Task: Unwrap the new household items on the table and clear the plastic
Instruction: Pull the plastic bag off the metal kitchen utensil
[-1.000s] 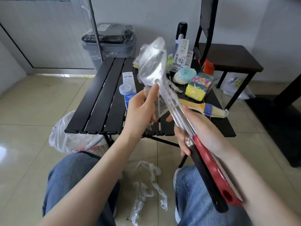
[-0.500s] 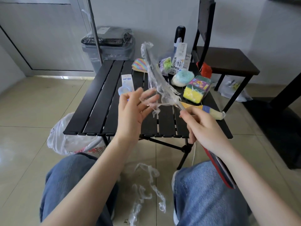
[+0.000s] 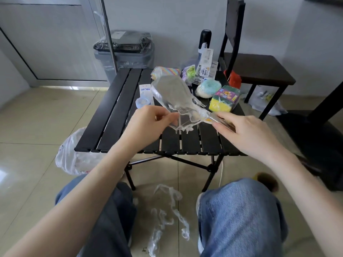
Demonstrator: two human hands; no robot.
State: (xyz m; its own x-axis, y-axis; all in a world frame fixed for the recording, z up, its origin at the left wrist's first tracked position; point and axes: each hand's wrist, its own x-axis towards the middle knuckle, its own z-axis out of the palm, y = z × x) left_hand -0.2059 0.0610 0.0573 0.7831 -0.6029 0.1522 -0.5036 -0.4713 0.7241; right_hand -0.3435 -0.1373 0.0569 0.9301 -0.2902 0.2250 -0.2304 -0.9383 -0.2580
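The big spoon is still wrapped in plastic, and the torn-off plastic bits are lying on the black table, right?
Not quite. In the head view the torn-off plastic bits lie on the floor between the person's legs, not on the black table. The spoon is indeed still wrapped.

Both forearms are reaching forward — the left hand (image 3: 148, 123) is pinching with curled fingers, the right hand (image 3: 246, 130) is gripping, knuckles up.

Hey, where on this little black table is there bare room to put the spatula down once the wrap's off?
The left slats of the table are bare, bordered by the table's left edge and the blue-and-white packet. The near strip in front of the hands is bare too. The far right is crowded: sponge pack, teal scrubber, cartons.
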